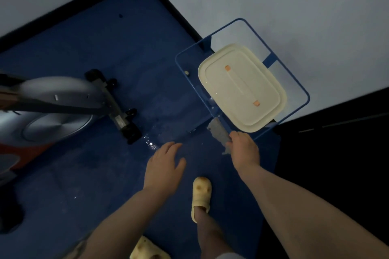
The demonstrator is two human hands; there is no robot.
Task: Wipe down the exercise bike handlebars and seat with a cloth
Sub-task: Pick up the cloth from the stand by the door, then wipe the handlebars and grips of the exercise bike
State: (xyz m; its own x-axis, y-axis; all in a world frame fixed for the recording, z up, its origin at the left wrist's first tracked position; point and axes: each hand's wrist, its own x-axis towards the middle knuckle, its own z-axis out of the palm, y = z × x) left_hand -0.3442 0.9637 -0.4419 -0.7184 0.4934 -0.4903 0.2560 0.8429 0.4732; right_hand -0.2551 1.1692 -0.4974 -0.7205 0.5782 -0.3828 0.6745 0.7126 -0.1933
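My right hand [244, 148] grips a grey cloth [219, 132] at the near corner of a blue-framed glass table [303, 90]. The cloth hangs partly over the table's edge. My left hand [164, 166] hovers with fingers spread and relaxed over the blue floor, holding nothing. The exercise bike [56, 101] stands at the left: its silver flywheel housing and black front stabiliser bar [121, 115] show. Its handlebars and seat are out of view.
A cream plastic lid or tray [242, 88] lies on the glass table. A wet, shiny patch [151, 143] marks the floor near the stabiliser. My feet in yellow slippers [201, 197] stand below. White walls with black skirting close the corner; a dark surface lies at right.
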